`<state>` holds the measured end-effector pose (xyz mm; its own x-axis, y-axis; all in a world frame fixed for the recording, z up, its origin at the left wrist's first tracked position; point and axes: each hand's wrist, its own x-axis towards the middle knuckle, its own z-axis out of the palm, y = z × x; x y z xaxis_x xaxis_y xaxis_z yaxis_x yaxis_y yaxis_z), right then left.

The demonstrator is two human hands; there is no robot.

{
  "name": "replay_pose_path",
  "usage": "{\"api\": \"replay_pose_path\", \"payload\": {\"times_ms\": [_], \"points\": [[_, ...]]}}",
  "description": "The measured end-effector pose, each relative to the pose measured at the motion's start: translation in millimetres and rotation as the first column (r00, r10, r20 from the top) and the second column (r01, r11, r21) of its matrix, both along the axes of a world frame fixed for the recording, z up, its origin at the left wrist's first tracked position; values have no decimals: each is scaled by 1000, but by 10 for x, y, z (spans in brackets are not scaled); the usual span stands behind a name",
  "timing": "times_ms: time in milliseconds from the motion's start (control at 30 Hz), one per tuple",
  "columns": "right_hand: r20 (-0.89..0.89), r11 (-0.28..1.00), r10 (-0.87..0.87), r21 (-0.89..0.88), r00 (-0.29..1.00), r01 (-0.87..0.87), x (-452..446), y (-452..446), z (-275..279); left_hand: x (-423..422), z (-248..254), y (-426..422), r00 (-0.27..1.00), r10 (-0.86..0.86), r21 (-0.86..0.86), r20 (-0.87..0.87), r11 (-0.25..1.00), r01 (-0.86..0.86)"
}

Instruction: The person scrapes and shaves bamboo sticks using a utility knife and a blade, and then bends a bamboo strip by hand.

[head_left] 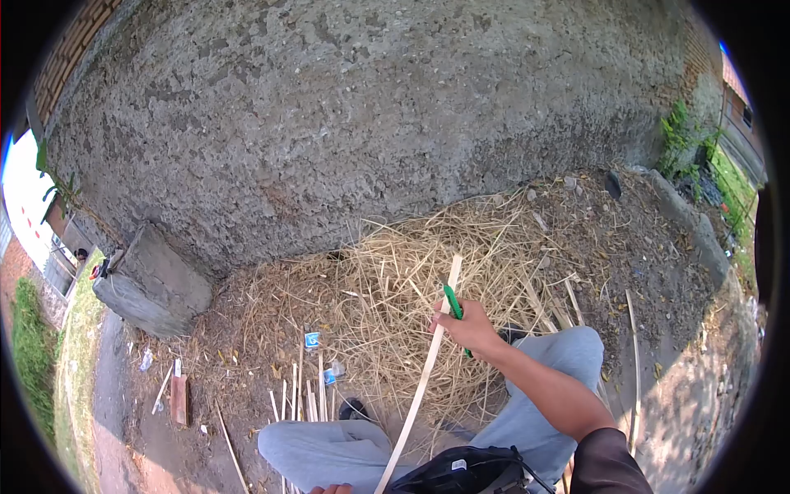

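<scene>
My right hand (467, 326) is closed around a green utility knife (452, 301), its tip pointing away from me. A long pale bamboo strip (418, 393) slants from beside this hand down to the lower edge of the view. Near its upper end the strip runs against the knife and my fingers. Of my left hand (332, 489) only a few fingers show at the bottom edge, left of the strip's lower end; whether they grip anything is hidden.
Thin shavings (411, 280) are heaped between my legs and the rough wall (354, 123). Several cut strips (311, 402) lie by my left knee, near a blue-and-white packet (312, 340). A wooden block (179, 400) and a concrete block (156, 284) are at left. A black bag (461, 475) rests at my lap.
</scene>
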<state>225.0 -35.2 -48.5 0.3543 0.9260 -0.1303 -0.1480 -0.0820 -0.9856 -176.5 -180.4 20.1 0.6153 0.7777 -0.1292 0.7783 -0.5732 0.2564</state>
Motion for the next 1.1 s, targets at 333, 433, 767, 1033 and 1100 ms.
{"api": "replay_pose_path", "payload": {"times_ms": [333,433,767,1033,1100], "points": [[375,999,-45,3,926,47,-146,39,165,1541,-323,917,952,-7,-140,307,989,53],[400,996,-70,80,914,42,-177,73,86,1863,-435,1166,949,17,-240,315,969,62],[718,972,233,-183,656,-144,-120,-147,360,1745,-715,1410,863,301,-480,405,874,-80],[851,967,108,30,514,-252,-280,-157,390,1723,-822,1443,839,238,-345,489,936,-65],[877,970,114,3,466,-244,-318,-157,352,1728,-795,1442,838,237,-337,491,939,-68]]}}
